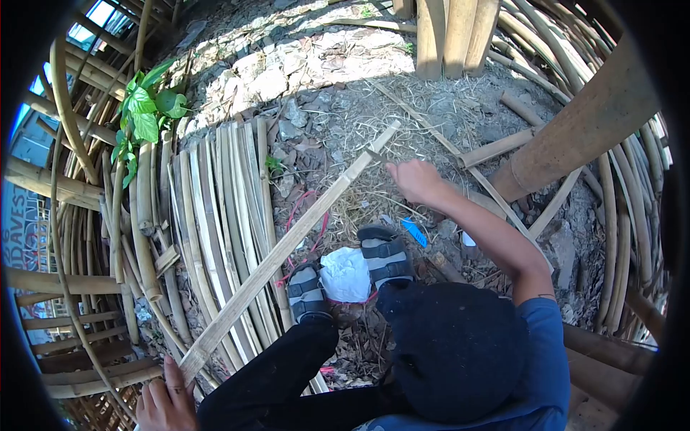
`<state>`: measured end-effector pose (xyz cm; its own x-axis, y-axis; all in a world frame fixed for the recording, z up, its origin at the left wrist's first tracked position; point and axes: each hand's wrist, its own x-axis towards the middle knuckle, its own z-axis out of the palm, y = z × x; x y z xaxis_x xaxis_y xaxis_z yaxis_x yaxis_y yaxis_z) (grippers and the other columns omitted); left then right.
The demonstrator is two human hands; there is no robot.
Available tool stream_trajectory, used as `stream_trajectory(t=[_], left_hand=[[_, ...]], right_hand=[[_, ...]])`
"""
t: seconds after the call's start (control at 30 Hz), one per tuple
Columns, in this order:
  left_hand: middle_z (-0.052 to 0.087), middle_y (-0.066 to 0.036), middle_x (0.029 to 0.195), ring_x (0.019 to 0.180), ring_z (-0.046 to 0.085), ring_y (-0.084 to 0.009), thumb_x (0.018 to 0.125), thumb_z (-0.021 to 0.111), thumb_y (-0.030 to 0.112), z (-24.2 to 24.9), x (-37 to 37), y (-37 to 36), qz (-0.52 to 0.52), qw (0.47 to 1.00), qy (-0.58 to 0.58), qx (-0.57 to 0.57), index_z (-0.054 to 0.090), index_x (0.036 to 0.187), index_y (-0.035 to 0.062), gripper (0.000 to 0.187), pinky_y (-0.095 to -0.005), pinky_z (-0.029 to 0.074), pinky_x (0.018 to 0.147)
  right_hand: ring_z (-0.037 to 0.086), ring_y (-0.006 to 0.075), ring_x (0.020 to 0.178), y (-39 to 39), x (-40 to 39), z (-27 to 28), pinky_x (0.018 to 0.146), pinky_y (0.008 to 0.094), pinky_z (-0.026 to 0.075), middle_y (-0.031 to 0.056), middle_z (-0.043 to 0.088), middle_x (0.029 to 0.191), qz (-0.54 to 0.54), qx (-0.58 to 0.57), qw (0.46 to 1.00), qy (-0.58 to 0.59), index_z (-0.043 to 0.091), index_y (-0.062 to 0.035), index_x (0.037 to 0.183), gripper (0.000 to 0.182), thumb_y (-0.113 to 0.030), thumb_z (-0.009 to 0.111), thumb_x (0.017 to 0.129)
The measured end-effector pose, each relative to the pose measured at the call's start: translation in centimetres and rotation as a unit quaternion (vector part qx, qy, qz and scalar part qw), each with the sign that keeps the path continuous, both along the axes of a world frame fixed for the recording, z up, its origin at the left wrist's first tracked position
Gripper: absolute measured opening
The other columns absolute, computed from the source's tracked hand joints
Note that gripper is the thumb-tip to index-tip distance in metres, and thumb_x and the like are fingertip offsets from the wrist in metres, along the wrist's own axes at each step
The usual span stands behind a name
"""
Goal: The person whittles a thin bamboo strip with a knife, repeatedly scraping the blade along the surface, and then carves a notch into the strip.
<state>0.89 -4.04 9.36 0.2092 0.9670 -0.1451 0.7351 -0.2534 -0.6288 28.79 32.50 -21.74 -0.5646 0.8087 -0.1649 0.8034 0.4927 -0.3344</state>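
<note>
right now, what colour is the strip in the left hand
The strip is pale tan; it shows best in the head view.

Sunlit rubble (262, 82) beyond shaded dirt ground (496, 87), bamboo-pole fencing (68, 192) at left.

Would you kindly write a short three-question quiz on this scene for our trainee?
1. True or false: the right hand grips the lower end of the long bamboo strip.
2. What lies between the two sandals? A: a green plant; B: a crumpled white item; C: a coil of rope.
3. What is held by the hand near the strip's upper end?

Key: 1. False; the left hand does. 2. B. 3. A blade-like tool.
</note>
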Motion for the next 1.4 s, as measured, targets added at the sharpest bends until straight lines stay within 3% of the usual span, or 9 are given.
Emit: stream_trajectory(t=[0.3,0.37,0.4,0.47,0.6,1.07,1.23,1.3,1.4], left_hand=[[0.060,-0.009,0.087,0.055,0.051,-0.0102,0.101,0.059,0.018,-0.7,-0.4,-0.9,0.012,0.999,0.037,-0.001,0.041,0.148,0.0009,0.053,-0.0186,0.044,0.038],[0.051,-0.015,0.081,0.067,0.054,-0.0286,0.085,0.070,0.010,-0.6,0.4,-1.5,0.098,0.995,-0.023,-0.019,0.048,0.138,-0.0105,0.061,-0.0415,0.043,0.057],[0.051,-0.015,0.081,0.067,0.054,-0.0286,0.085,0.070,0.010,-0.5,0.3,-1.4,0.098,0.995,-0.024,-0.013,0.048,0.138,-0.0105,0.061,-0.0415,0.043,0.057],[0.059,-0.007,0.084,0.057,0.052,-0.0102,0.100,0.062,0.017,-0.1,0.1,-0.3,-0.012,0.999,0.030,0.016,0.048,0.143,0.0000,0.049,-0.0192,0.046,0.041],[0.060,-0.005,0.081,0.057,0.053,-0.0102,0.098,0.065,0.016,0.8,1.2,0.9,-0.027,0.998,0.048,0.021,0.055,0.137,-0.0006,0.044,-0.0200,0.047,0.042],[0.054,-0.002,0.072,0.053,0.047,-0.0077,0.097,0.065,0.019,0.1,0.3,0.0,-0.065,0.996,0.028,0.050,0.060,0.131,-0.0007,0.039,-0.0193,0.036,0.038],[0.054,-0.002,0.071,0.053,0.047,-0.0084,0.097,0.065,0.019,0.0,0.0,-0.4,-0.079,0.995,0.026,0.053,0.061,0.130,0.0001,0.038,-0.0204,0.036,0.038],[0.055,-0.003,0.071,0.053,0.048,-0.0095,0.097,0.065,0.020,0.5,0.8,0.0,-0.058,0.997,0.024,0.037,0.060,0.131,0.0005,0.039,-0.0208,0.036,0.039],[0.056,-0.003,0.071,0.053,0.048,-0.0106,0.097,0.066,0.018,-0.3,0.3,-0.3,-0.045,0.997,0.028,0.054,0.058,0.133,0.0009,0.041,-0.0219,0.038,0.040]], right_hand=[[0.067,0.0447,0.068,-5.9,-2.2,5.0,0.065,0.0550,0.054,0.0267,0.064,0.067,0.118,-0.038,0.984,0.124,0.067,0.0015,0.077,0.062,-0.041,0.032,0.106],[0.067,0.0454,0.067,-0.5,-0.4,-0.5,0.065,0.0550,0.054,0.0263,0.063,0.065,-0.029,-0.035,0.998,0.037,0.067,0.0017,0.075,0.063,-0.040,0.032,0.106],[0.067,0.0454,0.067,-0.4,-0.3,0.0,0.065,0.0550,0.054,0.0263,0.063,0.065,-0.029,-0.029,0.998,0.037,0.067,0.0017,0.075,0.063,-0.040,0.032,0.106],[0.066,0.0471,0.070,-0.5,0.1,0.9,0.069,0.0554,0.053,0.0273,0.063,0.068,-0.044,-0.058,0.996,0.057,0.066,0.0012,0.081,0.059,-0.042,0.034,0.106],[0.064,0.0478,0.068,-7.2,-2.0,6.9,0.067,0.0560,0.052,0.0276,0.064,0.069,0.057,-0.070,0.986,0.139,0.065,0.0026,0.081,0.060,-0.043,0.034,0.106],[0.064,0.0479,0.068,-3.2,-1.6,2.2,0.064,0.0561,0.052,0.0274,0.063,0.068,-0.050,-0.066,0.990,0.117,0.065,0.0026,0.082,0.056,-0.039,0.036,0.106],[0.065,0.0464,0.062,-5.9,-1.8,3.1,0.065,0.0558,0.053,0.0233,0.064,0.064,0.064,-0.010,0.984,0.165,0.067,0.0014,0.078,0.061,-0.042,0.034,0.106],[0.065,0.0472,0.066,-0.6,0.1,-0.1,0.067,0.0564,0.053,0.0251,0.064,0.066,-0.089,-0.049,0.993,0.061,0.067,0.0016,0.075,0.063,-0.042,0.034,0.106],[0.066,0.0477,0.070,-1.4,0.5,-1.7,0.069,0.0563,0.053,0.0267,0.064,0.069,-0.093,0.004,0.988,0.126,0.067,0.0018,0.072,0.065,-0.044,0.034,0.106]])
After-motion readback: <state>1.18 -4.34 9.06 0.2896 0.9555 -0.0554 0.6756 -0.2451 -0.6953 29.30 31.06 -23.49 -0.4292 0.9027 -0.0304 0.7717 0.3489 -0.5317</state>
